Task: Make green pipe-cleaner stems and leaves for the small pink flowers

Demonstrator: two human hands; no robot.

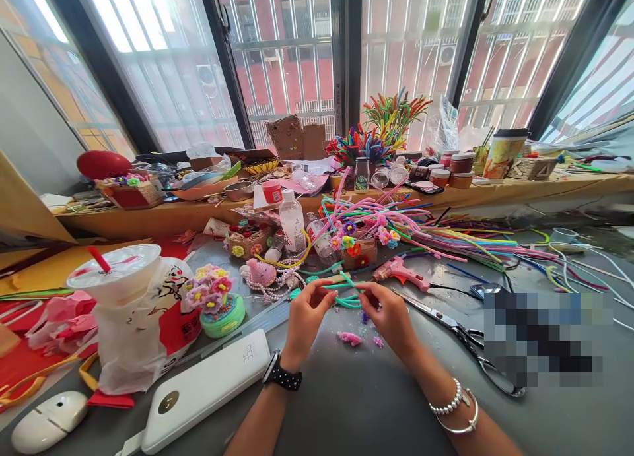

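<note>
Both hands meet above the grey table, holding a turquoise pipe cleaner [349, 286] between them. My left hand [308, 314] pinches one part of it between thumb and forefinger. With its fingertips, my right hand [389, 314] grips the other side, where one end sticks up. More turquoise pipe cleaner shows just behind and below the fingers; whether it is the same piece I cannot tell. Small pink fuzzy scraps [349, 338] lie on the table between my wrists. A pink hot glue gun [402, 273] rests behind my right hand, and large scissors [458, 330] lie to its right.
At left stand a lidded drink cup [119, 311], a flower ornament on a green base [222, 314], a white power bank [208, 390] and a white mouse [49, 422]. Behind are a plastic bottle [292, 222] and bundled pipe cleaners [475, 241]. A blurred patch covers the right side.
</note>
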